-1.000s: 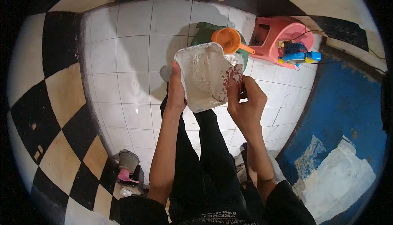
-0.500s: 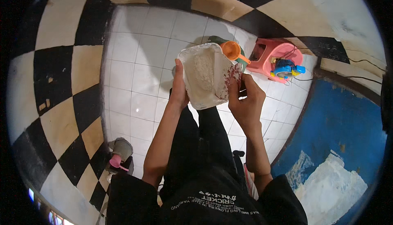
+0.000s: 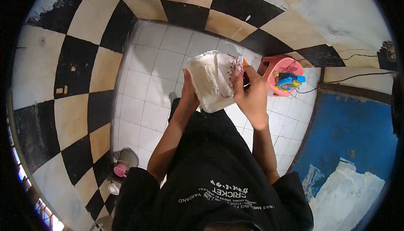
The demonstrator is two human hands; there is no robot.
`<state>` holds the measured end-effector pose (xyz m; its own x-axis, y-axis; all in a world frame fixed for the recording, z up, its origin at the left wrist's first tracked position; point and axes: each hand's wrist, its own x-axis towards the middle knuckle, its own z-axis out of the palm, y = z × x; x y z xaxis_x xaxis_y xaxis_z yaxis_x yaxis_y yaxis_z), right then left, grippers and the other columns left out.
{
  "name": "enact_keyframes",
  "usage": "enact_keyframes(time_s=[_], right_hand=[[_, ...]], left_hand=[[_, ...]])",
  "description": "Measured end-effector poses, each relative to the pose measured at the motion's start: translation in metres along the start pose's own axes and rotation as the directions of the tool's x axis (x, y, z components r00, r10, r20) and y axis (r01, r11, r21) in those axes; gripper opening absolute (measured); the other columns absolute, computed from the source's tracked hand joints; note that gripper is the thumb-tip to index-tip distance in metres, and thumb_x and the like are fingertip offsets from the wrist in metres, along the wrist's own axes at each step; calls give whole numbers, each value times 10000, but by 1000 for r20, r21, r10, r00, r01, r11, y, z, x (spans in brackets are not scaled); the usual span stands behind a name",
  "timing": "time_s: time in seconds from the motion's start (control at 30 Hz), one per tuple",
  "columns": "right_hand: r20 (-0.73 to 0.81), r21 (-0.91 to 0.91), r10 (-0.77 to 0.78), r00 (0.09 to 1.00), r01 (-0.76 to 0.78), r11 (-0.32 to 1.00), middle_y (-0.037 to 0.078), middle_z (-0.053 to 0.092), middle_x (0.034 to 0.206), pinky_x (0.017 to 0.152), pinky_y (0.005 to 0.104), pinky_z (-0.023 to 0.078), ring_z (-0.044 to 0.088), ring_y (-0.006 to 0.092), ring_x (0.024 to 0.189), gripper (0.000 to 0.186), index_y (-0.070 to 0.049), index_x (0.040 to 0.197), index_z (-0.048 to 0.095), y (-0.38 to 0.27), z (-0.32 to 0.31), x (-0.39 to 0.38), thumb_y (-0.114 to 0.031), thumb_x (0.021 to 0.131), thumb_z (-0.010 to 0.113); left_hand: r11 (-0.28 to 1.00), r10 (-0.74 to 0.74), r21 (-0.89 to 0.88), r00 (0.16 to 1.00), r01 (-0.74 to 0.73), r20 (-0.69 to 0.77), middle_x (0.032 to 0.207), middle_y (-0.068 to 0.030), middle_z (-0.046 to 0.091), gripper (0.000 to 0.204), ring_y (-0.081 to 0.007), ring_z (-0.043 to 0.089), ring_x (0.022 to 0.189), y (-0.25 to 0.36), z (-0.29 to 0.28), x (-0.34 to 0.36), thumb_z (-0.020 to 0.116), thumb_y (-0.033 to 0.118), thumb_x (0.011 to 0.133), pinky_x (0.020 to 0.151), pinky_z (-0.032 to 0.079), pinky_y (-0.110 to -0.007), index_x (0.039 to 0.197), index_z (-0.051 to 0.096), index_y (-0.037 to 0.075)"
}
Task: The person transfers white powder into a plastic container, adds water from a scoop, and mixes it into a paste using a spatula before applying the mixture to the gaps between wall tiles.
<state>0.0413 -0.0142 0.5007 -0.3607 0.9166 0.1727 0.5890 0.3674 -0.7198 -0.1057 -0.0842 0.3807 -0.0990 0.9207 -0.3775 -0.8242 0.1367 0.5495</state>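
My left hand (image 3: 190,91) is closed on the left side of a white rectangular tub (image 3: 198,98), its thumb up along the wall. Whitish paste (image 3: 209,77) coats the inside. In my right hand (image 3: 253,94) is a flat scraper (image 3: 226,72), smeared white with reddish patches at its held edge. My thumb lies on top of it, while the fingers behind are partly hidden. The scraper lies over the right part of the tub, its blade reaching into the paste. The tub is held above the floor in front of my body.
A pink plastic stool (image 3: 273,65) stands at the far right with a small blue fan (image 3: 288,81) on it, its cord running to the wall. A bucket (image 3: 128,157) with a pink dipper (image 3: 120,170) sits at the left. Checkered walls (image 3: 75,117) and a blue door (image 3: 336,126) enclose the tiled floor (image 3: 143,88).
The scraper has shifted slightly left over the tub, and my right hand has come closer to it. The view has shifted, and the orange dipper behind the tub is now mostly hidden.
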Motion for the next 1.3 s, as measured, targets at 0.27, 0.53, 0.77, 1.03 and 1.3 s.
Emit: enact_keyframes(time_s=[0.27,0.53,0.77,1.03,1.3], right_hand=[[5,42,71,997,-71,997,206,619,662,500,373,457,622,304,546,119,28,854,619,-44,34,1,-89,872,604],[-28,20,78,997,-77,997,215,618,698,526,381,460,624,332,575,116,28,885,628,-84,79,4,-81,848,613],[-35,-65,30,999,-32,997,224,606,722,560,433,465,609,396,630,95,15,824,586,-93,105,9,-71,807,624],[-43,-121,-40,998,34,992,228,602,698,553,472,471,605,423,628,108,5,782,559,-101,110,30,-80,811,619],[-14,-176,-63,998,59,983,217,613,695,533,472,479,613,414,608,103,-8,782,573,-109,110,33,-92,819,620]], left_hand=[[998,31,46,999,-33,31,1432,-165,400,866,-274,434,1312,44,-39,-20,209,712,914,1077,395,-413,1468,240,47],[998,21,-67,997,-15,75,1447,-161,390,771,-277,409,1330,99,-68,-17,155,639,970,1092,367,-408,1475,254,64],[999,50,-12,994,-49,101,1361,-167,483,697,-269,505,1245,122,-71,-4,136,538,1013,1045,424,-399,1424,339,13],[998,29,48,978,-40,207,1376,-170,466,721,-291,482,1263,124,-69,11,109,570,998,1069,396,-420,1428,335,38],[996,-38,80,990,27,137,1371,-178,470,735,-290,488,1258,129,-54,6,140,591,990,1066,400,-424,1428,332,32]])
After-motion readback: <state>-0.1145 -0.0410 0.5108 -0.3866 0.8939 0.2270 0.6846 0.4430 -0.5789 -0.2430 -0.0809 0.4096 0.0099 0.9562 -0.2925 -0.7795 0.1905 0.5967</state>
